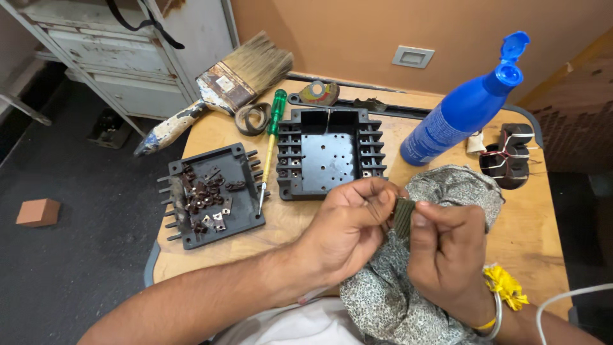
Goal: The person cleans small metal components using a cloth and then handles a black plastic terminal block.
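Green and ribbed, a small strip (403, 216) sits pinched between my two hands, just above a patterned cloth (408, 287) that lies in my lap and over the table edge. My left hand (348, 230) has its fingers curled shut on the left side of the strip. My right hand (447, 252) pinches the right side with thumb and fingers closed tight. I cannot tell what the strip is made of. Just past my hands, an open black box (329, 153) sits on the wooden table (536, 223). A second black tray (246, 214) to its left holds many small rusty metal bits (204, 198). A screwdriver (269, 144) with a green handle lies between the two. Farther back I see a big paintbrush (220, 89), and a blue bottle (463, 108) with its cap flipped open leans on the right.
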